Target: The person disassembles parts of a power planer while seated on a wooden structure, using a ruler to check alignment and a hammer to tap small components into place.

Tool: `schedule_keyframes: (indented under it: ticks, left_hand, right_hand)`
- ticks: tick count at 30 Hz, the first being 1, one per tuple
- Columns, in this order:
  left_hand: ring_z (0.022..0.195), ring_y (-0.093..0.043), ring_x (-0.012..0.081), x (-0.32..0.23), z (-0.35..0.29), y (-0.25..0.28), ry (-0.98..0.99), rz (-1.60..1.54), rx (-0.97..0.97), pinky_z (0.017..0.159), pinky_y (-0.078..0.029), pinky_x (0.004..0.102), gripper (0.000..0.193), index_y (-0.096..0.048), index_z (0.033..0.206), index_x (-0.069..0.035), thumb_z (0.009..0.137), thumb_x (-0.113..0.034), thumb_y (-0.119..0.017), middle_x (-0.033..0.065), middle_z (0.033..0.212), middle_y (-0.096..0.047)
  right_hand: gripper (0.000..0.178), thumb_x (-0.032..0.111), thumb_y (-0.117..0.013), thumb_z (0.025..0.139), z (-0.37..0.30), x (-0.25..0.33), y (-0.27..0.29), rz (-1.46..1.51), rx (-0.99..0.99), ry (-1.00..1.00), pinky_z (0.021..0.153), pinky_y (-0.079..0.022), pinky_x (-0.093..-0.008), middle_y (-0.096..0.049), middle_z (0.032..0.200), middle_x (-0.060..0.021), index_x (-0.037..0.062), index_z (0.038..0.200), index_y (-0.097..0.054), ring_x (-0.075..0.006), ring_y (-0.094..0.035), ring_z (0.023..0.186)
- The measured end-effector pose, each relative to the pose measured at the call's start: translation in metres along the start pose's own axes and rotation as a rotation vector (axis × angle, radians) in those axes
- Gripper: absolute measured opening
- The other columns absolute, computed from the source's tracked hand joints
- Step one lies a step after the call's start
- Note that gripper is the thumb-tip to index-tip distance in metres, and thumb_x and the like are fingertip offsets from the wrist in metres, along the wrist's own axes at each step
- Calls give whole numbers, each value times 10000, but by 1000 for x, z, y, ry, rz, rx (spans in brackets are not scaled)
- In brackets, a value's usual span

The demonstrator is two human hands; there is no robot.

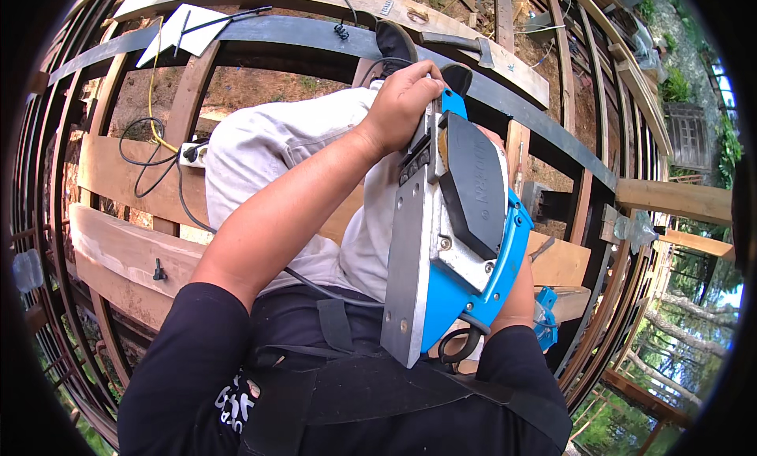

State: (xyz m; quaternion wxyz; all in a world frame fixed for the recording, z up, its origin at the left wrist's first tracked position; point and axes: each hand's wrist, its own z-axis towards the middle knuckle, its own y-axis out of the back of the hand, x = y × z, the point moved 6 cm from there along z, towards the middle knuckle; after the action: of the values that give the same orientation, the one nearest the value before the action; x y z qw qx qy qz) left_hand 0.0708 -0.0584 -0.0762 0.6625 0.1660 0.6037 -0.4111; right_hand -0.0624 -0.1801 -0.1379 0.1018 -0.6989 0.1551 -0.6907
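A blue electric planer (pixel 473 212) is held up on its side above my lap, its long silver metal sole (pixel 406 275) facing left and its black side cover towards me. My left hand (pixel 406 101) is closed around its far end, the thumb close to the blue edge. My right hand (pixel 494 137) is behind the planer against its body; only a small part shows and most of its fingers are hidden. The planer's black power cord (pixel 335 298) runs left across my waist.
A hatchet (pixel 465 46) lies on the far plank beyond a curved grey metal beam (pixel 276 32). To the left are a white sheet (pixel 185 34), a white power strip (pixel 194 154) and a black knob (pixel 160 271). A blue part (pixel 544 318) sits at the right, with gaps between timbers (pixel 185 101).
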Motion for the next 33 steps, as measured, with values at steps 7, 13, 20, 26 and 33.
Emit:
schedule_keyframes:
  ticks: [7, 13, 20, 26, 33]
  left_hand:
    - [710, -490, 126, 6, 3, -5, 12, -32, 11, 680, -415, 282, 270, -560, 832, 34, 851, -232, -518, 71, 692, -532]
    - [864, -548, 116, 6, 5, -23, 65, 0, 123, 816, -430, 269, 231, -566, 870, 16, 881, -196, -477, 76, 876, -624]
    - [860, -553, 114, 2, 6, -23, 49, 59, 149, 807, -442, 272, 231, -549, 880, 16, 884, -202, -471, 83, 904, -628]
    - [855, -549, 106, 2, 8, -29, 34, -4, 178, 792, -442, 263, 228, -553, 883, 18, 886, -194, -470, 73, 895, -621]
    - [827, -541, 113, -5, 10, -39, -10, 83, 203, 774, -440, 269, 256, -553, 879, 30, 893, -206, -455, 74, 844, -610]
  right_hand:
    - [374, 399, -485, 1002, -6, 28, -17, -297, -226, -98, 560, -419, -209, -600, 761, -5, 54, 905, -591, -42, -550, 664]
    - [690, 639, -352, 962, -6, 40, -15, -868, -333, 315, 641, -479, -285, -638, 787, -65, 12, 965, -639, -135, -618, 698]
    - [642, 572, -438, 955, -17, 21, -10, 112, -352, -171, 656, -528, -272, -675, 879, -121, -39, 1023, -624, -148, -666, 753]
    - [345, 334, -657, 888, -18, 38, -11, -201, -342, -35, 693, -509, -259, -677, 918, -82, 9, 997, -616, -124, -641, 778]
    - [305, 332, -675, 846, -22, 32, 24, -1054, -351, 220, 706, -470, -236, -676, 858, -44, 36, 912, -650, -104, -603, 763]
